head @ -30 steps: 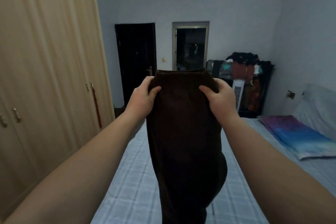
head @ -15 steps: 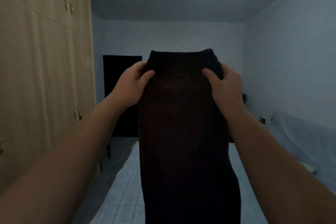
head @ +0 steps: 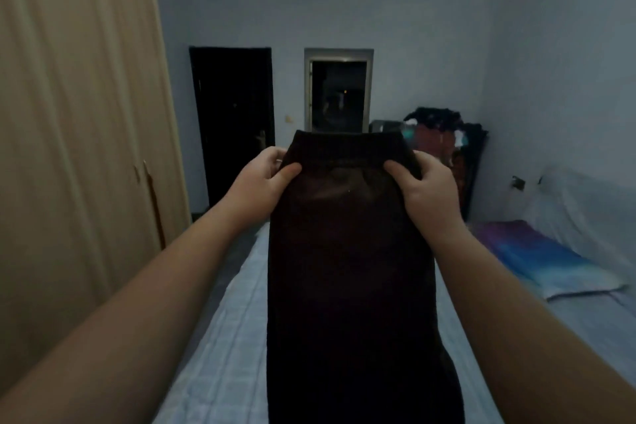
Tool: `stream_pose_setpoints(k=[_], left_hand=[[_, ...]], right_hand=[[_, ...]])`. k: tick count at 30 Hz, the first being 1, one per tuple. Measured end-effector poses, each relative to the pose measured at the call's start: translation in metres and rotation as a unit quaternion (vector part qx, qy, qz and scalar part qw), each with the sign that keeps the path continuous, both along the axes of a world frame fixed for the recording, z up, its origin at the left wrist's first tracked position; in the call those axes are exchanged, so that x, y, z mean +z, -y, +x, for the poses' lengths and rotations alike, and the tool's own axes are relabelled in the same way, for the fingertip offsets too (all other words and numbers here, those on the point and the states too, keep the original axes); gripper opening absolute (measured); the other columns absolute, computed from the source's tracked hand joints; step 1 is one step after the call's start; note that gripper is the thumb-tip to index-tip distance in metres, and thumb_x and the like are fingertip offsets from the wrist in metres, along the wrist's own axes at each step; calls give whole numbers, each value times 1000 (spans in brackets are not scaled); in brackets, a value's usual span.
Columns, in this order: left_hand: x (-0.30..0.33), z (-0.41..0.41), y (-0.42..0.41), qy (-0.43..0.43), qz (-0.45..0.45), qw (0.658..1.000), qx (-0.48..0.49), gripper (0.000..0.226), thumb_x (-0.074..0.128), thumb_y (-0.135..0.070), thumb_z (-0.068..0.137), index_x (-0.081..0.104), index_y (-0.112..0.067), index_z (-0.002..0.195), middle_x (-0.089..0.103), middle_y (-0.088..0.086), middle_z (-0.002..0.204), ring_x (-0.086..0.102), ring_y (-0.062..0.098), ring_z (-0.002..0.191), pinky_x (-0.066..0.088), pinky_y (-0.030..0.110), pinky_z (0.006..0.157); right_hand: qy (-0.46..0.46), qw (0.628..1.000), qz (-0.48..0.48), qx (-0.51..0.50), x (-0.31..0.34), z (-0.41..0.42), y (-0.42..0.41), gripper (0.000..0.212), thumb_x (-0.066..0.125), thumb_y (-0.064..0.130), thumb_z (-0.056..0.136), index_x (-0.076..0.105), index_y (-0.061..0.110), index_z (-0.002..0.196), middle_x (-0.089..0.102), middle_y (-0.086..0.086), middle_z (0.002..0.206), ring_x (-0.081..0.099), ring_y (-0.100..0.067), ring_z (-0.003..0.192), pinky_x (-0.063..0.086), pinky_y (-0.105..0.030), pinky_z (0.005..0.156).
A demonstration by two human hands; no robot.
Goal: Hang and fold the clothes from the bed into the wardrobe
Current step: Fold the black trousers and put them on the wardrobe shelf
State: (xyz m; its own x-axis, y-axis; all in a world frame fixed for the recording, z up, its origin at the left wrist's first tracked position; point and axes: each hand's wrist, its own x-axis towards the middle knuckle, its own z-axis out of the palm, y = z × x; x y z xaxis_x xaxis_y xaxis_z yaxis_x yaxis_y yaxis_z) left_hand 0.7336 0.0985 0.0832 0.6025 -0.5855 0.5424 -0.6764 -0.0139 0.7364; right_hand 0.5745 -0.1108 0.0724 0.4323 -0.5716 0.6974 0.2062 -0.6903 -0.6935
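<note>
The single head camera is looking forward along the bed (head: pixel 220 337) toward the far wall, close behind both raised forearms, with the wardrobe (head: pixel 75 134) running along its left.

The dark brown trousers (head: pixel 347 251) now hang lower against the black door (head: pixel 234 124) than half a second ago, when both hands (head: pixel 261 179) lifted the waistband above its top edge. The waistband again sits near the door's handle height, and the bed (head: pixel 220 337) shows below once more.
</note>
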Motion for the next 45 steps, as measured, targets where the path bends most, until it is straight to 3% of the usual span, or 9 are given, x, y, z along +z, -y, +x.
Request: stream_pose_setpoints(k=[6, 10, 17, 20, 25, 28, 31, 36, 45], left_hand=[[-123, 93, 86, -84, 81, 992, 46, 7, 63, -28, 96, 64, -23, 101, 71, -12, 90, 66, -7, 79, 46, 13, 70], [-224, 162, 148, -147, 145, 975, 85, 10, 66, -33, 93, 69, -29, 102, 71, -9, 99, 67, 12, 87, 52, 29, 80], [-395, 266, 255, -298, 160, 925, 171, 15, 68, -18, 93, 62, -11, 105, 68, 9, 90, 60, 15, 47, 43, 22, 38], [-463, 298, 288, -361, 103, 905, 201, 22, 64, -9, 94, 54, -12, 113, 64, 13, 112, 66, 17, 64, 57, 28, 57], [-588, 300, 301, -180, 262, 937, 143, 65, 52, -13, 99, 21, -18, 156, 17, 3, 163, 23, 18, 148, 18, 24, 117], [-666, 267, 292, -3, 402, 912, 80, 64, 48, -28, 100, 19, -20, 157, 8, 11, 165, 11, 28, 152, 12, 38, 122], [-718, 246, 283, 33, 524, 847, 82, 63, 29, -49, 103, 3, -30, 158, -2, 6, 166, -2, 25, 153, 8, 45, 123], [-774, 246, 280, 79, 552, 823, 112, 62, 12, -56, 100, -2, -36, 157, 0, 5, 167, -1, 25, 153, 7, 48, 123], [-798, 239, 265, 124, 508, 844, 121, 58, 19, -48, 104, 6, -33, 158, 7, 7, 166, 4, 26, 153, 7, 49, 123]], right_hand=[[-105, 990, 92, 32, -131, 96, 86, 9, 69, 36, 91, 70, 30, 99, 69, 21, 89, 62, 13, 82, 43, -2, 64], [-182, 969, 161, 40, -235, 168, 151, 11, 69, 37, 91, 68, 32, 101, 67, 22, 90, 60, 15, 80, 42, -4, 63], [-306, 928, 214, 19, -415, 285, 238, 25, 62, 48, 92, 69, 28, 107, 67, 18, 90, 62, -3, 85, 47, -24, 67], [-332, 915, 228, 2, -485, 325, 267, 34, 61, 44, 94, 66, 23, 121, 68, 10, 104, 64, -12, 97, 47, -23, 73], [-342, 894, 290, 17, -610, 349, 265, 57, 46, 22, 103, 27, 13, 156, 29, -7, 161, 27, -22, 148, 19, -33, 122], [-417, 901, 101, 63, -680, 331, 238, 55, 42, 27, 103, 28, 15, 156, 25, -10, 163, 20, -26, 151, 13, -36, 124], [-521, 850, -57, 43, -722, 315, 220, 58, 28, 43, 105, 17, 25, 159, 15, -6, 166, 11, -26, 153, 16, -48, 123], [-600, 790, -124, 23, -766, 312, 220, 63, 17, 53, 103, 5, 27, 159, 5, -4, 167, 0, -25, 154, 6, -50, 124], [-592, 792, -150, -9, -782, 303, 214, 63, 20, 52, 102, 9, 26, 159, 8, -6, 167, 2, -26, 154, 10, -54, 123]])
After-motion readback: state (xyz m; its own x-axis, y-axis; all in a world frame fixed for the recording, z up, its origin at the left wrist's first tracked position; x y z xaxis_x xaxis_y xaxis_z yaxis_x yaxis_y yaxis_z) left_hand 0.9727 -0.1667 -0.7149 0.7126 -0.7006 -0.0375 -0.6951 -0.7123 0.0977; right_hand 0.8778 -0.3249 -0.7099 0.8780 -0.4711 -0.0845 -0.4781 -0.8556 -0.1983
